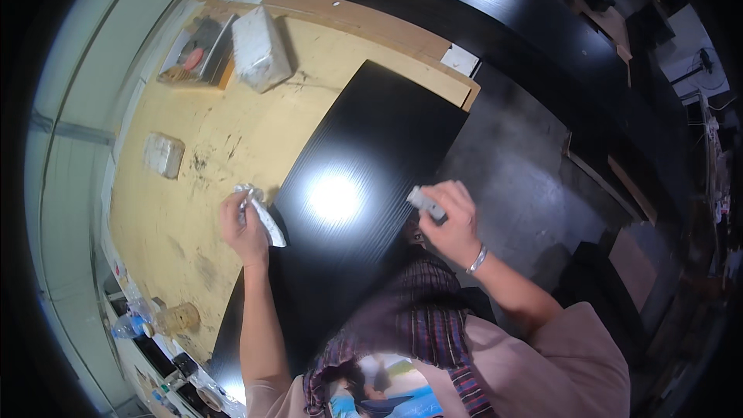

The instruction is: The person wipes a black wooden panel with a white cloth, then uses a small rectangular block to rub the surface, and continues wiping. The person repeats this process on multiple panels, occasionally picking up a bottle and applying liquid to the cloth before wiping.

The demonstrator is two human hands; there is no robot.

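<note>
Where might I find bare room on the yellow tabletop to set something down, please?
The yellow tabletop has a free, though stained, patch between the small wrapped block and the black panel; another lies between that block and the clear container, left of the left hand. The far-left corner is crowded with the open box and larger wrapped block.

A white block (pixel 260 50) lies just beside an open, cluttered box (pixel 223 54)
</note>
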